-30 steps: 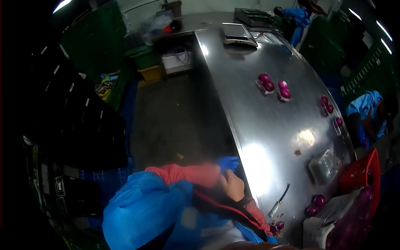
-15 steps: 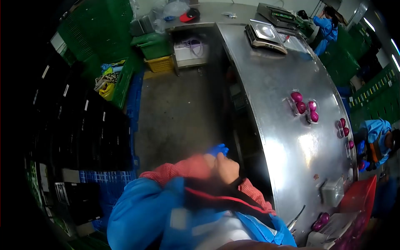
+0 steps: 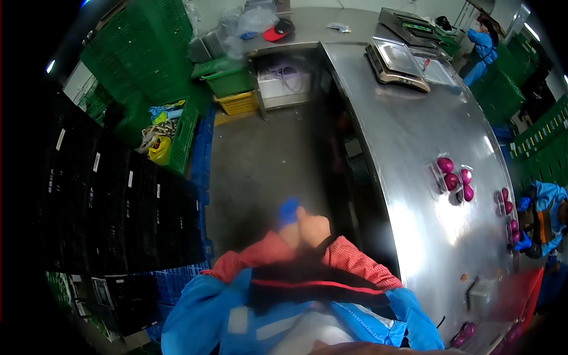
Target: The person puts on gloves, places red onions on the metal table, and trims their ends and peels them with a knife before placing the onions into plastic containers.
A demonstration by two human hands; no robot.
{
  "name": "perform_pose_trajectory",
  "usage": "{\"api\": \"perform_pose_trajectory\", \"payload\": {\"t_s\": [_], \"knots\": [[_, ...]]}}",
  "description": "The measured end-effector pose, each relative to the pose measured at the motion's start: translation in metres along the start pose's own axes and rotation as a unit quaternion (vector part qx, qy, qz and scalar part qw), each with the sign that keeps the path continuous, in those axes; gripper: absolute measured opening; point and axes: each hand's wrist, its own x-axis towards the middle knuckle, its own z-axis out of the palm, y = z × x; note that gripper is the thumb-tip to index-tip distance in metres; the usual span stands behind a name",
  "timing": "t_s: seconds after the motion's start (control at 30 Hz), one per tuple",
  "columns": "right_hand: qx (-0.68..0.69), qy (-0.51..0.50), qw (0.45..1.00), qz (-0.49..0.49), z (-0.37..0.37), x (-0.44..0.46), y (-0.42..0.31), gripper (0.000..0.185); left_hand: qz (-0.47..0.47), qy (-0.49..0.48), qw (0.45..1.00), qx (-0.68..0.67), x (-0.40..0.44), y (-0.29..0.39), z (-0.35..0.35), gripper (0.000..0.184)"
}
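In front of my body, over the gap beside the steel table, my two hands meet. My left hand (image 3: 290,229) has a blue glove (image 3: 288,210) over its fingers, with the wrist bare; motion blur smears its fingers. My right hand (image 3: 315,227) is bare and pressed against the left one, its fingers curled in at the glove's lower edge and the thumb pointing up. Both forearms are in red checked sleeves (image 3: 362,260).
The steel table (image 3: 414,130) runs along my right, bearing clear trays of red onions (image 3: 451,181), a scale (image 3: 397,62) and a red bin (image 3: 523,296). Black crates (image 3: 118,201) stack at left. A co-worker (image 3: 547,207) stands across the table; another person (image 3: 482,50) is farther back.
My joined hands have shifted slightly left and the glove looks more blurred. The view has turned, so the table sits farther right and lower. The co-worker's gloved hand is now at an onion tray.
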Motion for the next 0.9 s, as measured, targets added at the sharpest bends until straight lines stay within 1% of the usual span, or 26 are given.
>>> {"api": "perform_pose_trajectory", "payload": {"t_s": [0.03, 0.2, 0.27, 0.3, 0.4, 0.5, 0.53, 0.57, 0.6, 0.67, 0.7, 0.77, 0.8, 0.83, 0.87, 0.9], "knots": [[0.006, -0.01, 1.0, -0.01, -0.005, 0.013, 0.002, 0.061, 0.008, 0.012, 1.0, 0.003, 0.008, 0.005, 0.005, 0.033], [0.011, 0.048, 0.997, -0.059, -0.013, 0.099, 0.034, 0.026, 0.009, -0.046, 0.999, 0.009, 0.068, 0.023, 0.015, 0.01], [0.019, 0.058, 0.995, -0.076, -0.024, 0.136, 0.054, 0.017, 0.016, -0.061, 0.998, 0.02, 0.098, 0.032, 0.026, 0.007], [0.021, 0.066, 0.994, -0.084, -0.033, 0.157, 0.064, 0.014, 0.02, -0.071, 0.997, 0.028, 0.113, 0.037, 0.034, 0.01], [0.017, 0.071, 0.994, -0.078, -0.054, 0.214, 0.095, 0.016, 0.029, -0.098, 0.994, 0.049, 0.156, 0.059, 0.068, 0.024], [0.006, 0.057, 0.997, -0.045, -0.076, 0.278, 0.133, 0.014, 0.028, -0.132, 0.989, 0.058, 0.193, 0.082, 0.103, 0.038], [-0.002, 0.071, 0.997, -0.013, -0.076, 0.3, 0.151, 0.013, -0.016, -0.141, 0.988, 0.053, 0.196, 0.094, 0.119, 0.039], [-0.009, 0.084, 0.996, 0.02, -0.074, 0.323, 0.17, 0.013, 0.043, -0.223, 0.955, 0.19, 0.201, 0.108, 0.126, 0.04], [-0.018, 0.094, 0.994, 0.051, -0.077, 0.343, 0.185, 0.013, 0.122, -0.289, 0.898, 0.308, 0.205, 0.121, 0.133, 0.042], [-0.011, 0.133, 0.991, 0.009, -0.116, 0.366, 0.195, 0.013, -0.023, -0.217, 0.933, 0.286, 0.214, 0.148, 0.158, 0.045], [0.003, 0.191, 0.982, -0.012, -0.134, 0.379, 0.195, 0.014, 0.009, -0.248, 0.929, 0.273, 0.226, 0.159, 0.156, 0.054], [-0.018, 0.239, 0.971, -0.011, -0.154, 0.417, 0.208, 0.014, 0.005, -0.239, 0.933, 0.268, 0.227, 0.203, 0.175, 0.056], [-0.039, 0.262, 0.964, -0.016, -0.162, 0.436, 0.217, 0.015, 0.031, -0.256, 0.928, 0.268, 0.244, 0.21, 0.164, 0.056], [-0.043, 0.292, 0.955, 0.012, -0.171, 0.455, 0.229, 0.015, 0.058, -0.273, 0.922, 0.267, 0.261, 0.217, 0.154, 0.055], [-0.048, 0.324, 0.944, 0.04, -0.183, 0.473, 0.243, 0.014, 0.018, -0.261, 0.933, 0.246, 0.275, 0.231, 0.147, 0.051], [-0.069, 0.333, 0.938, 0.067, -0.198, 0.489, 0.258, 0.013, -0.026, -0.254, 0.94, 0.226, 0.286, 0.247, 0.145, 0.047]]}}
